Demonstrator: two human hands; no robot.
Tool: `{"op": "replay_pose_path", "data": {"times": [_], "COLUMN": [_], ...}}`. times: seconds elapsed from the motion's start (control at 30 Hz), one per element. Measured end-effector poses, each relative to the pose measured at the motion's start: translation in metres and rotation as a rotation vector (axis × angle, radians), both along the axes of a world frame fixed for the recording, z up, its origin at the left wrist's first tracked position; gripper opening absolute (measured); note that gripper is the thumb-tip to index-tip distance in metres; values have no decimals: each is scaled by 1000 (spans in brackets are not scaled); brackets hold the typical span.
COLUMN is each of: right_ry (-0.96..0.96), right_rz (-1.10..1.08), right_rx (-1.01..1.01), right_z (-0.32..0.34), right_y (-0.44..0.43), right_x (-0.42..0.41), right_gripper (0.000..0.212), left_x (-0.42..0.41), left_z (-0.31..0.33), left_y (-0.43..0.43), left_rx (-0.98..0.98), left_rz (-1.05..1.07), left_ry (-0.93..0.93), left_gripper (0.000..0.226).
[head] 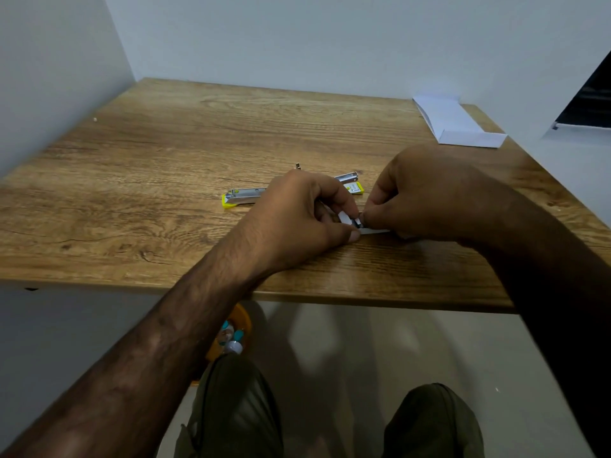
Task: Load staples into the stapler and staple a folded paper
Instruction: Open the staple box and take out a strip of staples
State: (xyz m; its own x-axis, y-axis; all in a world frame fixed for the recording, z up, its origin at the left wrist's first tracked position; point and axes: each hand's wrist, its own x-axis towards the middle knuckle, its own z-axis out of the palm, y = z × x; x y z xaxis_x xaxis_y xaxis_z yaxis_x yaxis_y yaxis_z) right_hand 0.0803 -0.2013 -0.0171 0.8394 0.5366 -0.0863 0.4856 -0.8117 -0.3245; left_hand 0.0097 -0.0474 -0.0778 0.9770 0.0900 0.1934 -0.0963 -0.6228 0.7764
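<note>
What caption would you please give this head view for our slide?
Left hand and right hand pinch a small white item near the opened stapler.

The table (165,160) is wood-grain board, brown with darker streaks and knots, matt with a faint sheen. The stapler (246,196) lying on it is bright, reflective bare metal, with a glossy yellow plastic base (228,203) showing at its left end. At the far right, the folded paper (453,122) is white, matt and smooth, with crisp creases. Near the middle, the small white piece (346,219) looks like matt paper or card; which, I cannot tell. The wall (330,38) is smooth, matt, pale paint. The trousers (238,408) are olive cloth, matt and creased.
</note>
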Motion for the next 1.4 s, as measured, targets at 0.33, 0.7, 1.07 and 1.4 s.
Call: {"op": "replay_pose_path", "data": {"times": [0.33, 0.7, 1.07, 1.4], "right_ry": [-284, -344, -286, -178], "right_rz": [72, 276, 249, 285], "right_rx": [77, 243, 440, 464], "right_z": [-6, -22, -26, -23], "right_y": [-11, -23, -28, -28], "right_x": [-4, 1, 3, 4], "right_gripper": [9, 5, 10, 25], "left_x": [-1, -1, 2, 3], "left_z": [0, 1, -2, -5], "left_y": [0, -3, 1, 3], "left_rx": [8, 17, 11, 22], "left_rz": [11, 24, 5, 2], "left_ry": [-15, 2, -13, -4], "left_gripper": [18, 27, 23, 22]}}
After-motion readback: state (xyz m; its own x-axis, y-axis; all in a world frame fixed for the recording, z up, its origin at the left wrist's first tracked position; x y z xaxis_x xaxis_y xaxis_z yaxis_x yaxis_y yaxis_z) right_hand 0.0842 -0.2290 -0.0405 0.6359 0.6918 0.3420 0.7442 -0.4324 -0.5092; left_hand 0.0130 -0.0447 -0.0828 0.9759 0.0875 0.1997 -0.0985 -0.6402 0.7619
